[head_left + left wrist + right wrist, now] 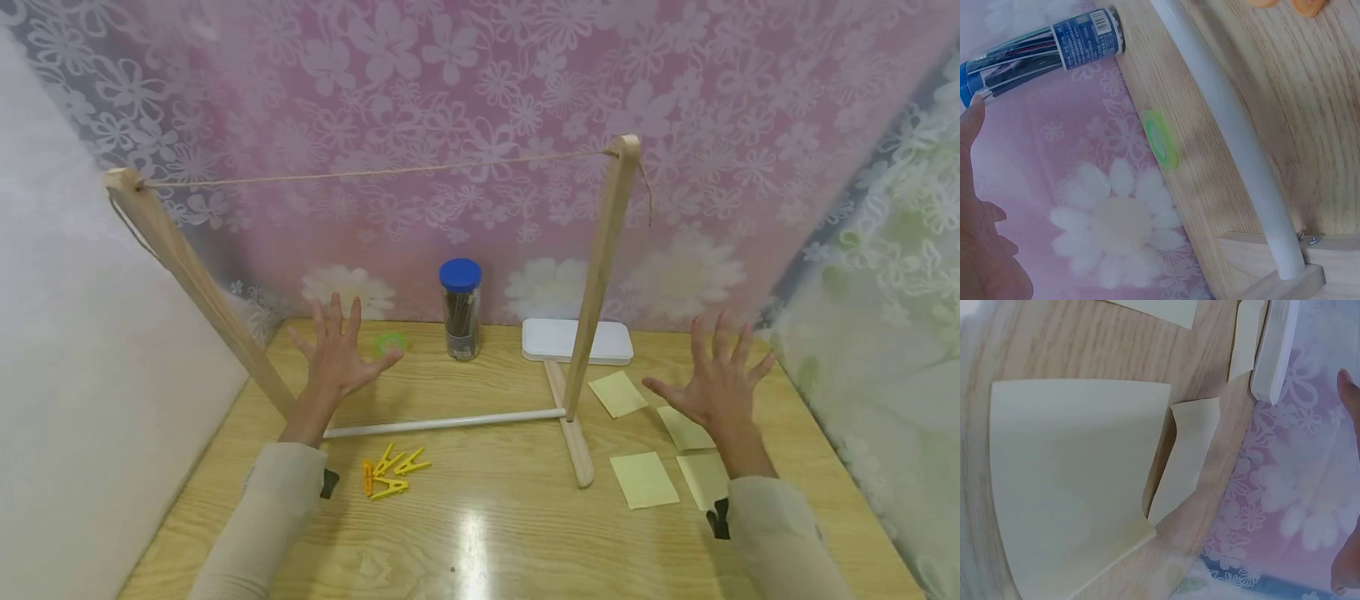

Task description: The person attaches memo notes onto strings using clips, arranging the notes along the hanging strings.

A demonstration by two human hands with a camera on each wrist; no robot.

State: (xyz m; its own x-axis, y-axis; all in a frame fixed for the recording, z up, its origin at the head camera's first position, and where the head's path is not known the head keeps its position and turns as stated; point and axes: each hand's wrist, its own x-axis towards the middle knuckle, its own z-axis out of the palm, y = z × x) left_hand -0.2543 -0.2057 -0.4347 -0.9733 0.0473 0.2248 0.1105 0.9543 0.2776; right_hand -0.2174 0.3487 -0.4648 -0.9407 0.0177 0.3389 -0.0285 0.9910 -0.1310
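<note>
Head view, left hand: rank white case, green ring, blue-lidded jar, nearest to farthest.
From the left hand:
1. Green ring: just right of the hand, on the table.
2. Blue-lidded jar: farther right, upright by the back wall.
3. White case: farthest right, lying at the table's back edge.

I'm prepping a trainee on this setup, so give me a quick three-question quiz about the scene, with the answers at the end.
1. How many pale yellow notes lie on the table?
2. True or false: the left hand and right hand both have their fingers spread.
3. Where are the yellow clothespins? A: clipped to the string. B: on the table, on the wearer's side of the white rod. C: inside the lidded jar.

Key: 1. Four. 2. True. 3. B.
</note>
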